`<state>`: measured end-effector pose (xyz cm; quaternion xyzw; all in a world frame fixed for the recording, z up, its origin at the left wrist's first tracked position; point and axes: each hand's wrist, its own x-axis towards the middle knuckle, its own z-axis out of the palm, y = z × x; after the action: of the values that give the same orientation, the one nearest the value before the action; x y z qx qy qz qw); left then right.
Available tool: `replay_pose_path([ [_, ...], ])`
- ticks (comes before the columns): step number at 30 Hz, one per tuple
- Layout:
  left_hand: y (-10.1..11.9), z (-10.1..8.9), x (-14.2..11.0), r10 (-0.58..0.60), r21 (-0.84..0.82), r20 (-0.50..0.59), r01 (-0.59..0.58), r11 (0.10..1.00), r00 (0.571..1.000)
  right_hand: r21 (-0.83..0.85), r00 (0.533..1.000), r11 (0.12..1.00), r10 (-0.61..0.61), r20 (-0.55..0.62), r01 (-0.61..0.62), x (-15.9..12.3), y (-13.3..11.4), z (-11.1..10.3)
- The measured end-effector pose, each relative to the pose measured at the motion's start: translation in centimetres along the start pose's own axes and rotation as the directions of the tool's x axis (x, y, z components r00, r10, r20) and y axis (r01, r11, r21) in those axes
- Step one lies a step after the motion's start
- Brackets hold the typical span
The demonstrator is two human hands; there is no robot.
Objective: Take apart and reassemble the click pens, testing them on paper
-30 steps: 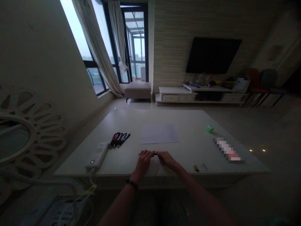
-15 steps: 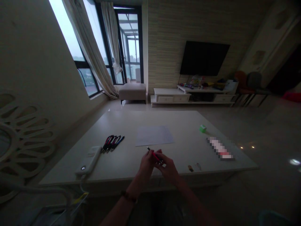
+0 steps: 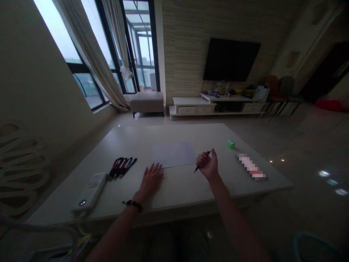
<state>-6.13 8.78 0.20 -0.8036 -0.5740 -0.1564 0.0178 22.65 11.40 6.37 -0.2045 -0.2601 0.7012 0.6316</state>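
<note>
My right hand (image 3: 207, 165) is closed round a dark pen (image 3: 202, 161), held tilted with its tip down just off the right edge of a white paper sheet (image 3: 172, 154) on the pale table (image 3: 191, 185). My left hand (image 3: 150, 179) lies flat with fingers spread on the table, its fingertips near the sheet's front left corner. A row of several pens (image 3: 121, 166) lies to the left of that hand.
A white power strip (image 3: 89, 191) rests near the table's left front corner. A small green object (image 3: 231, 144) and a blurred-out item (image 3: 251, 167) sit at the right. Beyond the table are a footstool (image 3: 147, 103), a low TV cabinet (image 3: 215, 105) and chairs.
My hands were together at the front edge, both on the pen. Now they have parted: the right carried the pen to the sheet's right side, the left let go and lies flat.
</note>
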Motion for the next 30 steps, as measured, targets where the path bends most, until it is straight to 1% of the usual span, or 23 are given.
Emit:
replay_pose_path([
  [3,-0.6,0.8,0.1,-0.021,-0.014,0.044,0.021,1.000,0.999,0.083,0.998,0.995,0.053,0.025,-0.055,2.2,0.5,-1.0],
  [7,-0.8,1.2,0.3,-0.023,-0.017,0.040,0.023,1.000,0.999,0.182,0.996,0.980,0.069,0.064,-0.080,5.4,1.1,-1.5],
  [10,-1.1,1.4,0.6,-0.022,-0.013,0.048,0.022,1.000,0.999,0.209,0.992,0.973,0.073,0.106,-0.094,8.0,1.2,-1.7],
  [12,-1.3,1.5,0.7,-0.024,-0.011,0.052,0.025,1.000,0.998,0.193,0.993,0.978,0.056,0.109,-0.076,9.7,1.2,-1.9],
  [14,-1.4,1.6,0.7,-0.023,-0.015,0.045,0.024,1.000,0.999,0.130,0.996,0.991,0.031,0.085,-0.042,11.1,1.3,-2.1],
  [17,-1.4,1.5,0.7,-0.014,-0.025,0.026,0.014,1.000,1.000,-0.048,1.000,0.999,-0.020,0.010,0.020,12.5,1.7,-2.6],
  [20,-1.3,1.5,0.8,-0.017,-0.031,0.029,0.018,0.999,0.999,-0.216,0.995,0.975,-0.074,-0.061,0.060,13.0,2.0,-3.1],
  [23,-1.2,1.4,1.0,-0.022,-0.034,0.036,0.023,0.999,0.999,-0.320,0.989,0.945,-0.102,-0.111,0.062,13.1,2.0,-3.5],
  [25,-1.2,1.4,1.0,-0.023,-0.028,0.047,0.024,0.999,0.999,-0.377,0.983,0.925,-0.111,-0.148,0.048,13.2,2.0,-3.6],
  [27,-1.2,1.3,1.0,-0.027,-0.015,0.059,0.027,1.000,0.998,-0.440,0.983,0.898,-0.080,-0.166,-0.001,13.4,2.2,-3.7],
  [30,-1.2,1.2,1.1,-0.028,0.002,0.068,0.028,1.000,0.997,-0.554,0.981,0.817,0.070,-0.182,-0.161,13.6,2.9,-4.0],
])
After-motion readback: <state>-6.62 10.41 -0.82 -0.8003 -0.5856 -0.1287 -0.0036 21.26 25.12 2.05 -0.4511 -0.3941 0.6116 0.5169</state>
